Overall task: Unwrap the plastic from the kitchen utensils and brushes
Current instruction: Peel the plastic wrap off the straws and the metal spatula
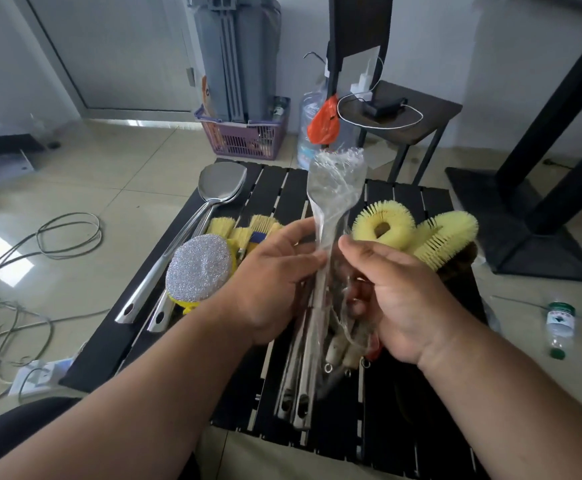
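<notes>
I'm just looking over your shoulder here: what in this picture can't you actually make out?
- Utensil in the plastic wrap, head view: crinkled glare hides its head.
- Right hand: its fingers curl behind the plastic, so the grip is unclear.
- Left hand covers part of the yellow brushes.
- Small bottle on the floor: label too small to read.

Slatted table (275,188) showing black w/ pale gaps btwn slats. Spatula (222,183) on it gleaming silver; wrapped utensil (336,188) showing clear, crinkled plastic over silver metal. Scrubber pad (199,268) glittering silver on a yellow base. Bristle brushes (244,228) showing pale yellow, one w/ a blue band. Ring brushes (384,223) showing light yellow. Floor tiles (116,174) looking beige, glossy. Basket (244,138) showing purple lattice; bag (324,121) glowing orange-red. Small bottle (559,323) showing clear w/ green cap, green-white label. Cables (40,244) lying grey.
</notes>
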